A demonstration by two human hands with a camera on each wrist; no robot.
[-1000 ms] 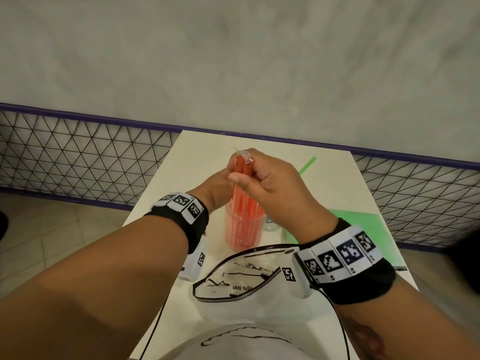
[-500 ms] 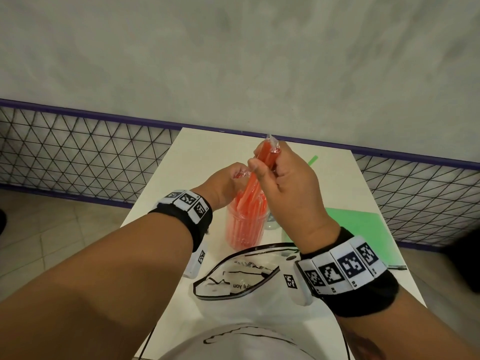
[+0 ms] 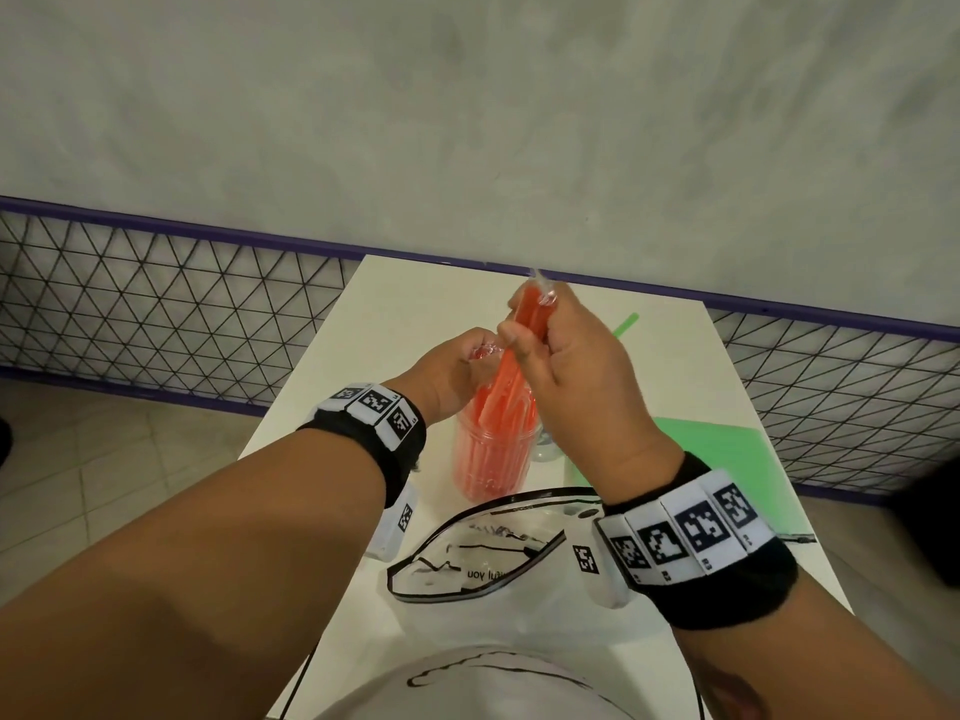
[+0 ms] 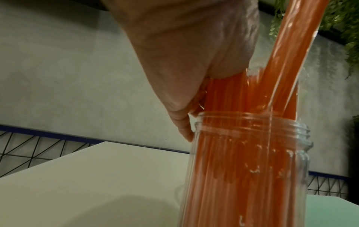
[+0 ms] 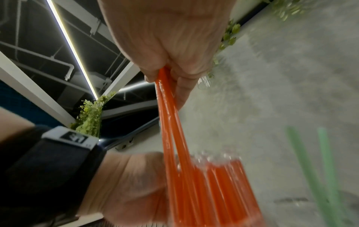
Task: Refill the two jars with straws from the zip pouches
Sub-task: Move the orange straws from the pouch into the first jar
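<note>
A clear glass jar (image 3: 491, 465) (image 4: 252, 153) packed with orange straws (image 5: 223, 184) stands mid-table. My left hand (image 3: 452, 371) (image 4: 184, 53) curls round the straw tops sticking out of it, one finger touching the jar's rim. My right hand (image 3: 566, 366) (image 5: 170, 43) pinches a few wrapped orange straws (image 3: 530, 319) (image 4: 287, 53) by their upper ends, raised and tilted, their lower ends still inside the jar. A second clear jar (image 3: 545, 449) is mostly hidden behind my right hand, with green straws (image 5: 310, 169) in it.
An open clear zip pouch with black trim (image 3: 483, 553) lies on the white table (image 3: 415, 304) near me. A green pouch (image 3: 727, 459) lies at the right, and a green straw tip (image 3: 626, 324) shows beyond my right hand. A wire fence and wall sit behind.
My right hand has risen and drifted right, drawing a few orange straws up out of the bunch. The left hand stays on the straws in the jar.
</note>
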